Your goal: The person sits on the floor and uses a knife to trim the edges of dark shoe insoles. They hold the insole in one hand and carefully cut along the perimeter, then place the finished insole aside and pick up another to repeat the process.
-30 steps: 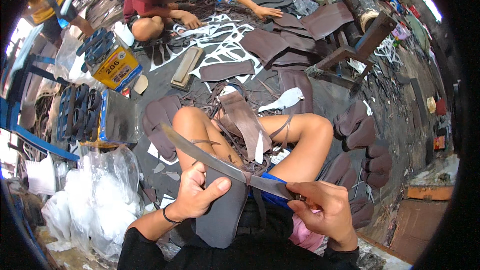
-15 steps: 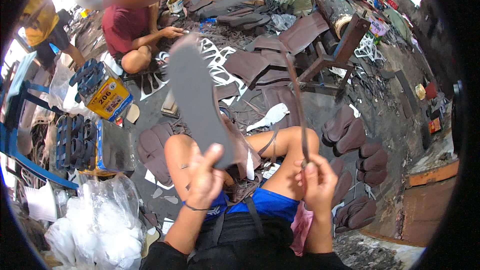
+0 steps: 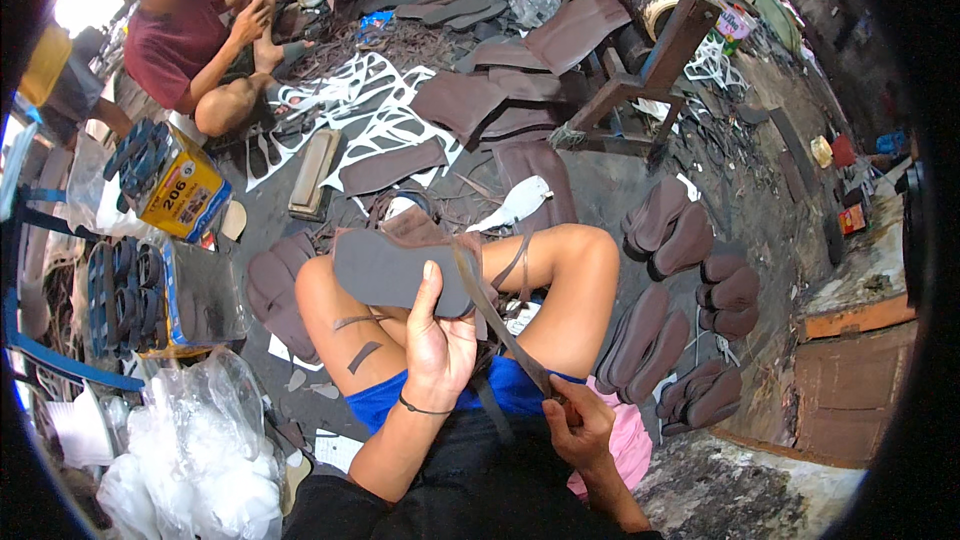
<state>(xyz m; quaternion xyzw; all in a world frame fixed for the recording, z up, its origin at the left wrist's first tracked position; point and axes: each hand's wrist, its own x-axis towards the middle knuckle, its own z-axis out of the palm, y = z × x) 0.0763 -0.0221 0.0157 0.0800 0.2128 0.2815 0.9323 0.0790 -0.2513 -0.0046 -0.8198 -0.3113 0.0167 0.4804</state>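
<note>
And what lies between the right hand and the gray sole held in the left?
In the head view, the knife blade runs from the right hand up to the right end of the gray sole.

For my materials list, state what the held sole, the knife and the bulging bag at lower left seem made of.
Sole: probably foam or rubber, matte, judging by its even grey face.
Knife: likely metal, dull, given its thin, brownish-grey blade.
Bag: apparently clear plastic film, glossy; it looks see-through, with wrinkles and highlights.
</note>
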